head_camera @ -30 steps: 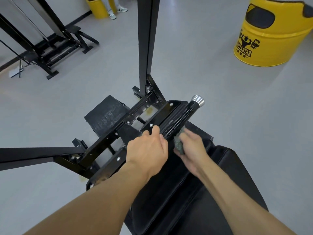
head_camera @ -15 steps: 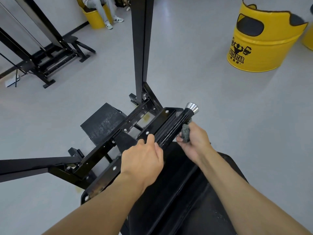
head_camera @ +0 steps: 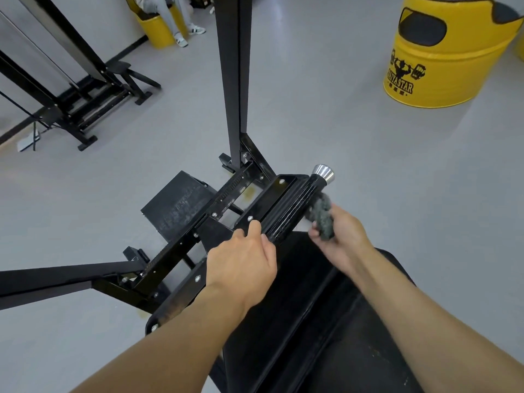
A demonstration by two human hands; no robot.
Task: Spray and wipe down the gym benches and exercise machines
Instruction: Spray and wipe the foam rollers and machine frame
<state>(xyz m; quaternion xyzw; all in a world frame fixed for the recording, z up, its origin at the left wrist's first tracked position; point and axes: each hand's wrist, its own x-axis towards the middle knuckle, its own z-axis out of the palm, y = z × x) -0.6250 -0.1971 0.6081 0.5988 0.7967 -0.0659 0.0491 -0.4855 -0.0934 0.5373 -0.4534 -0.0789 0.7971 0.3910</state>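
Left hand (head_camera: 241, 262) was clamped on the near end of the ribbed handle (head_camera: 292, 205), thumb up on top, the other fingers curled under and out of sight. Right hand (head_camera: 340, 236) had the grey cloth (head_camera: 321, 215) bunched tight in its fingers, pushed against the handle's right side, just below the chrome end cap (head_camera: 323, 173). The cloth was smeared with blur, so exactly how much of it touched the handle was hard to make out. Both forearms ran off the bottom edge. The black pad (head_camera: 312, 321) beneath them was cut off at the bottom too, and the arms covered part of it. The black upright post (head_camera: 234, 80) climbed out of the top of the view.

Down below, a scuffed black footplate (head_camera: 175, 205) sat left of the handle, on the machine's frame. Grey floor (head_camera: 368, 165) all round, smooth with a soft sheen. A yellow barrel (head_camera: 442, 61) with a weightlifter logo stood well apart at upper right. Another black machine (head_camera: 85, 89) sat along the far-left wall. At the top, a seated person's legs (head_camera: 170, 15) showed on a second yellow barrel (head_camera: 156, 29), the rest cropped.
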